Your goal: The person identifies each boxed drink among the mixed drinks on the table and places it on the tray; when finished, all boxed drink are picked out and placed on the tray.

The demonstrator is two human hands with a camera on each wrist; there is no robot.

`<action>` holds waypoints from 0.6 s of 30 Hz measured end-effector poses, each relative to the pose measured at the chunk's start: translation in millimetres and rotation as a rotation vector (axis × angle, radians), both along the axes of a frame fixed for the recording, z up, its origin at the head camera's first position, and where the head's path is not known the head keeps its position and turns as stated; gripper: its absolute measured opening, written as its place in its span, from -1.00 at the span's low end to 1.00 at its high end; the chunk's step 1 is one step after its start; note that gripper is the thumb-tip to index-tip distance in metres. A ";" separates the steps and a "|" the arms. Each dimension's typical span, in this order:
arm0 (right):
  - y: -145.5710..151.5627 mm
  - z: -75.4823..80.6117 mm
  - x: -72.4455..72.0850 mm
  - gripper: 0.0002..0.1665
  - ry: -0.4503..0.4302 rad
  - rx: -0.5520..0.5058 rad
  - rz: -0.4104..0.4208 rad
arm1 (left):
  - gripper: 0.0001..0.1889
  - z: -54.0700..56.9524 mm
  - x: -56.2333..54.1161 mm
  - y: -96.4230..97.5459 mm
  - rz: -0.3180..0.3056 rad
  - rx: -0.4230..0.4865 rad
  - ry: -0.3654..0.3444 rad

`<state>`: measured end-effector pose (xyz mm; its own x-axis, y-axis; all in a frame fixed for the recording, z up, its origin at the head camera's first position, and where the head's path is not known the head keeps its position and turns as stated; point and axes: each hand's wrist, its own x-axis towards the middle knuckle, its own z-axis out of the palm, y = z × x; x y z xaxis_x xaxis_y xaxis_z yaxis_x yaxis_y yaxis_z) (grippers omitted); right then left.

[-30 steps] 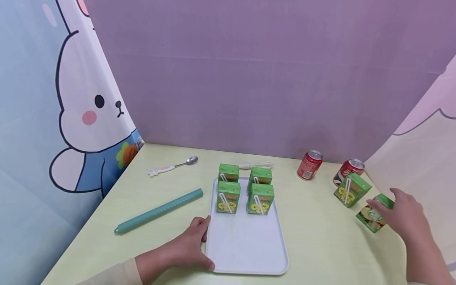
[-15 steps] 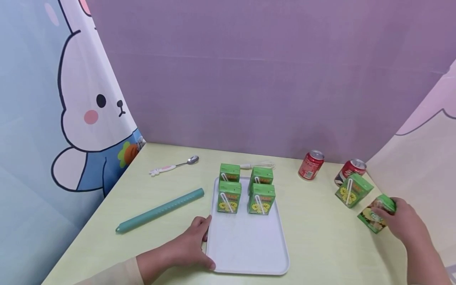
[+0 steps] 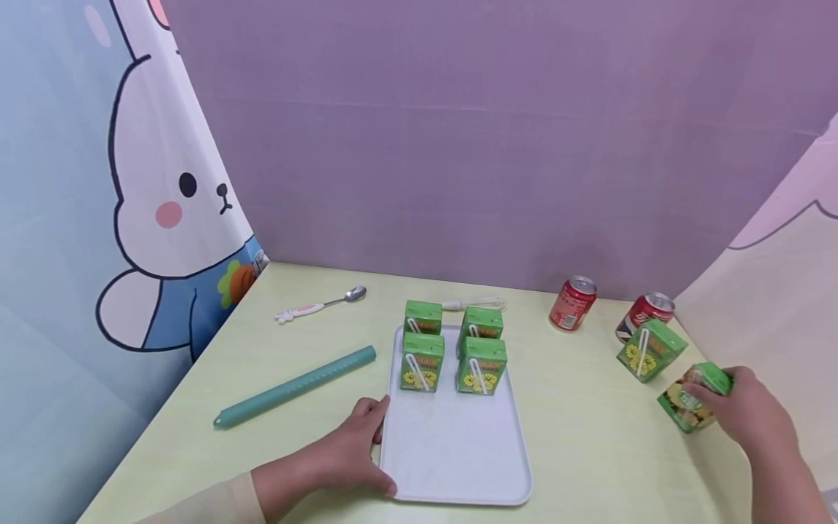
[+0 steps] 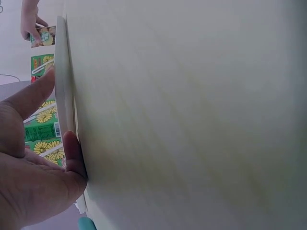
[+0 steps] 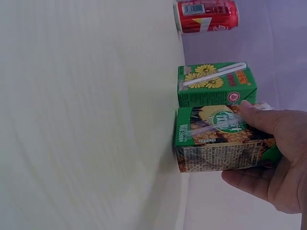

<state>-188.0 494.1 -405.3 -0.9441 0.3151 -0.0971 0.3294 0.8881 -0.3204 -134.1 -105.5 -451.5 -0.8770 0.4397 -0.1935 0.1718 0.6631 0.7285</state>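
Note:
My right hand (image 3: 753,413) holds a green juice box with pineapple pictures (image 3: 690,399) at the right of the table. In the right wrist view, the thumb lies on one side of this juice box (image 5: 220,139) and the fingers on the other. My left hand (image 3: 350,451) grips the left edge of a white tray (image 3: 458,458) near its front corner. The left wrist view has thumb and fingers at the tray's rim (image 4: 62,81). Two columns of green juice boxes with yellow flowers (image 3: 481,367) stand upright on the tray's far half.
Another flowered juice box (image 3: 650,351) stands before a red can (image 3: 644,314), left of my right hand. A second red can (image 3: 572,304) is farther left. A teal stick (image 3: 294,387), a spoon (image 3: 321,304) and a whisk (image 3: 474,304) lie left of and behind the tray.
My right hand has closed round the pineapple juice box, from thumb and fingers spread over it, and the box tilts slightly. My left hand and the tray stay in place.

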 end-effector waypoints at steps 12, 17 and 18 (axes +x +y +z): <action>-46.3 29.5 6.5 0.10 0.135 0.024 0.166 | 0.38 1.3 0.2 -0.1 0.002 -0.005 -0.007; -73.3 38.7 8.1 0.09 0.128 0.016 0.220 | 0.38 1.2 0.2 0.0 0.001 -0.001 -0.008; -78.3 40.0 8.2 0.08 0.124 0.015 0.230 | 0.38 1.2 0.1 -0.1 -0.001 0.001 -0.007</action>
<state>-179.8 415.8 -365.3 -0.9954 0.0917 0.0271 0.0776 0.9400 -0.3321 -134.0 -105.6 -450.4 -0.8754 0.4405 -0.1989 0.1671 0.6620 0.7307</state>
